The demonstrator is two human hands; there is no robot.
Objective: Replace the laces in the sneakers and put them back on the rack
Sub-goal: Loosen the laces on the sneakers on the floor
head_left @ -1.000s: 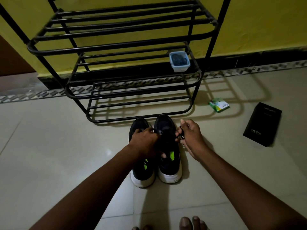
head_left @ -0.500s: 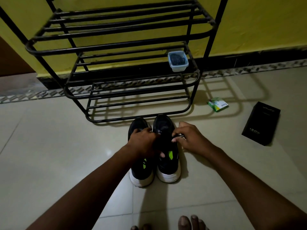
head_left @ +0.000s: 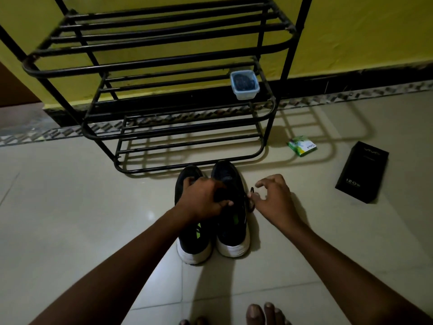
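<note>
Both sneakers are being kept on the floor, toes just beside the shoe rack. They're being gripped across the tops by the curled left hand. The black lace is being met by the half-spread right hand; pinched or only touched can't be told. Risk imo: the lace is barely being controlled, so it could be dropped or an eyelet skipped. The eyelets are being hidden by the left hand and the dim light.
</note>
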